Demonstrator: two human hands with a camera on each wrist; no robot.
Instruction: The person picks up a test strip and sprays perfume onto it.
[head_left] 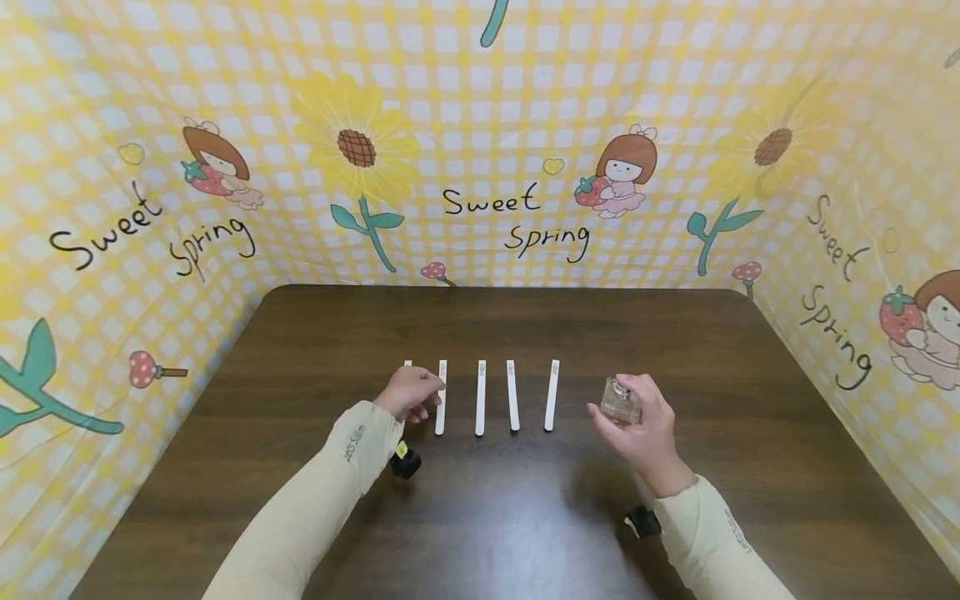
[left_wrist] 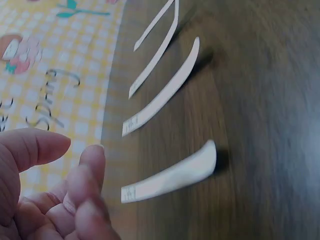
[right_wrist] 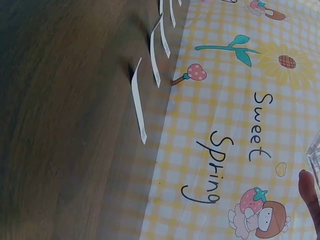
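Several white paper test strips, small print on their far ends, lie spaced in a row on the table; one is the middle strip [head_left: 481, 398]. My left hand [head_left: 411, 393] hovers over the row's left end, hiding most of the leftmost strip [head_left: 408, 363]. In the left wrist view its thumb [left_wrist: 45, 145] and fingers are bent loosely with a gap between them, and nothing is held. Right of the row, my right hand [head_left: 651, 429] grips a small clear glass perfume bottle [head_left: 621, 403] above the table, a finger on its top. Only the bottle's edge [right_wrist: 314, 155] shows in the right wrist view.
The dark wooden table [head_left: 480, 508] has a yellow checked cloth [head_left: 480, 108] with printed flowers and figures standing round its back and sides. Black wrist cameras, such as the left one [head_left: 406, 462], sit under both wrists.
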